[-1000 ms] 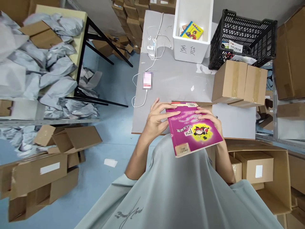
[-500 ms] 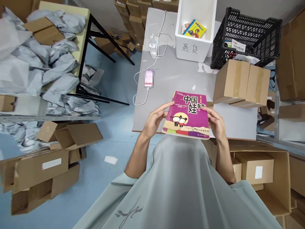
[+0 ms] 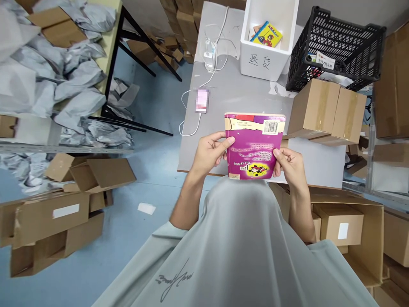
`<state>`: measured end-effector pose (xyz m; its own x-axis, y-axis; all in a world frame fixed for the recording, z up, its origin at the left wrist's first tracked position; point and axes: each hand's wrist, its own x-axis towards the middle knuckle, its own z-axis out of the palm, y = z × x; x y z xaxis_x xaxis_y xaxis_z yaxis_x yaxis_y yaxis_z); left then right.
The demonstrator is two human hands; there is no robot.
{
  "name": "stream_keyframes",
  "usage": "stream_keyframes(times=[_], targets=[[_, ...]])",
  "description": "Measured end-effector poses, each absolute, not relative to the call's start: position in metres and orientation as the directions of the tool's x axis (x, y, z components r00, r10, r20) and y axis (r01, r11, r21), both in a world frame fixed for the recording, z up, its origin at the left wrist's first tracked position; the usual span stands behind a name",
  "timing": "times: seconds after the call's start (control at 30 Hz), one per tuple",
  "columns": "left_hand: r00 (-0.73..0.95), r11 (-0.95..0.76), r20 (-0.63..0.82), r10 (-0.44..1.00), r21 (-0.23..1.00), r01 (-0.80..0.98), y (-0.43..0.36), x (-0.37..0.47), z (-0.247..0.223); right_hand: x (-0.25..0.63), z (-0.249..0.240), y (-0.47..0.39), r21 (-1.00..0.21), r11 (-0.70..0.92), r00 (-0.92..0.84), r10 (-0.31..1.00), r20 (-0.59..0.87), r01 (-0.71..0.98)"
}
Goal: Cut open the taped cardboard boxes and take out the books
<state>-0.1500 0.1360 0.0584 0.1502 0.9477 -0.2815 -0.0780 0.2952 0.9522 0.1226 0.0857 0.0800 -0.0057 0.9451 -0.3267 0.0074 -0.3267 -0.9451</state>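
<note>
A magenta paperback book (image 3: 254, 145) is held upright in front of my chest, above the near edge of the grey table (image 3: 233, 98). Its back cover faces me, with a barcode at the top right and a yellow cartoon patch near the bottom. My left hand (image 3: 209, 153) grips the book's left edge, thumb on the cover. My right hand (image 3: 290, 164) grips the lower right edge. The book's bottom edge is hidden behind my grey shirt.
On the table stand a white foam box (image 3: 266, 51) holding a yellow book, a black plastic crate (image 3: 335, 42), a cardboard box (image 3: 327, 108), and a phone (image 3: 202, 100) on a white charging cable. Open cartons lie on the blue floor left and right.
The book has been flipped over: half a second ago its front cover faced me, now the back cover with the barcode does. Both hands stayed on its edges.
</note>
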Motion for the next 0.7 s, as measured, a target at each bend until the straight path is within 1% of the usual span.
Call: stream_keyframes(times=[0.13, 0.27, 0.4, 0.47, 0.53, 0.6, 0.7], targets=[[0.117, 0.27, -0.262, 0.958, 0.961, -0.062, 0.138, -0.148, 0.055, 0.121, 0.076, 0.084, -0.944, -0.329, -0.023, 0.944, -0.329, -0.023], [0.091, 0.16, -0.16, 0.983, 0.987, 0.002, 0.137, -0.149, 0.059, 0.119, 0.076, 0.079, -0.95, -0.313, -0.013, 0.95, -0.312, -0.021], [0.148, 0.016, -0.023, 0.989, 0.999, 0.048, 0.134, -0.158, 0.061, 0.122, 0.076, 0.079, -0.959, -0.278, 0.051, 0.958, -0.281, -0.048], [0.202, -0.006, 0.005, 0.979, 1.0, 0.003, 0.13, -0.162, 0.056, 0.124, 0.077, 0.08, -0.973, -0.229, 0.123, 0.965, -0.231, -0.035], [0.275, 0.061, -0.026, 0.961, 0.991, -0.119, 0.125, -0.161, 0.044, 0.126, 0.077, 0.082, -0.986, -0.168, 0.184, 0.969, -0.167, -0.007], [0.31, 0.181, -0.099, 0.946, 0.952, -0.248, 0.119, -0.156, 0.029, 0.126, 0.078, 0.083, -0.991, -0.133, 0.21, 0.969, -0.127, 0.014], [0.227, 0.309, -0.245, 0.942, 0.9, -0.308, 0.113, -0.146, 0.011, 0.123, 0.078, 0.084, -0.99, -0.136, 0.21, 0.97, -0.123, 0.048]])
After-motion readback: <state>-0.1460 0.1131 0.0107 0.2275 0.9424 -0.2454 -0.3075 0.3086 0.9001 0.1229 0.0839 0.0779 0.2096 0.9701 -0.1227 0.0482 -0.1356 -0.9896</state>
